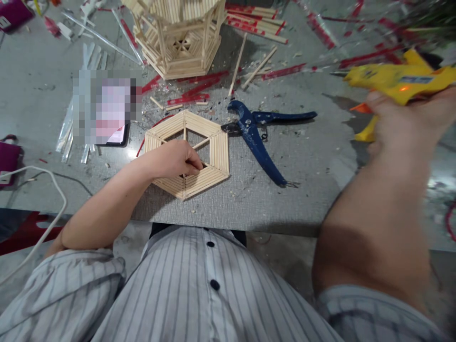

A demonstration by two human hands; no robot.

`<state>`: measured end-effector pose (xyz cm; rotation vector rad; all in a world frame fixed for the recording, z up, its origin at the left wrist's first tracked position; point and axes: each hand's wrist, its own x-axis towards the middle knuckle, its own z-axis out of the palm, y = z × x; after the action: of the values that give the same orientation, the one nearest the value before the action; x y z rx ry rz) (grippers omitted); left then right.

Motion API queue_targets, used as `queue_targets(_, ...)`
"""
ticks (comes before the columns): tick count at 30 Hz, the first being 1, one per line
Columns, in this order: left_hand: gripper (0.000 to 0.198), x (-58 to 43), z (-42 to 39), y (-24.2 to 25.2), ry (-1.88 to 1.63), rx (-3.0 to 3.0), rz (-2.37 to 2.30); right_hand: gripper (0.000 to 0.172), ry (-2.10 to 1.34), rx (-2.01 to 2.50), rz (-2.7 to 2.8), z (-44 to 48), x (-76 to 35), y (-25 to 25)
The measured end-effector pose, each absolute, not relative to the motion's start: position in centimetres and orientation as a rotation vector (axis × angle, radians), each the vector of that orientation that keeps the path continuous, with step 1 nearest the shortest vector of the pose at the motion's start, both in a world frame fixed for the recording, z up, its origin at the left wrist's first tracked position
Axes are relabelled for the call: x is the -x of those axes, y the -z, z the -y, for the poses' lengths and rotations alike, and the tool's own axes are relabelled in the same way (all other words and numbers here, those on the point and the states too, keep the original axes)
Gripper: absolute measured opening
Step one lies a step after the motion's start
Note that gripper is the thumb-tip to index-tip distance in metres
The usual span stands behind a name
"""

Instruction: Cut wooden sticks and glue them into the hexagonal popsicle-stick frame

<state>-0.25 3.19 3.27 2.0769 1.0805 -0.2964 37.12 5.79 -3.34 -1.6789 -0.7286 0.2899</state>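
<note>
A flat hexagonal frame of wooden sticks (pixel 217 149) lies on the grey table (pixel 302 190) in front of me. My left hand (pixel 174 159) rests on its near left part, fingers pinched on a thin stick inside the opening. My right hand (pixel 402 118) is raised at the far right, blurred, wrapped round a yellow glue gun (pixel 402 80) whose nozzle points left, well clear of the frame.
Blue cutters (pixel 256 135) lie just right of the frame. A wooden stick pavilion (pixel 178 35) stands at the back, with loose sticks and red wrappers (pixel 256 19) around it. A phone (pixel 107 109) lies at left and a white cable (pixel 53 190) runs off the left edge.
</note>
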Motion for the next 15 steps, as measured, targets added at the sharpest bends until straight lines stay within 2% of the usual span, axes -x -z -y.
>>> queue_targets(15,0.028,1.05,-3.96,-3.16,0.342,-2.079,-0.927,0.054,-0.278,1.663,0.656,-6.26,-37.52,3.74)
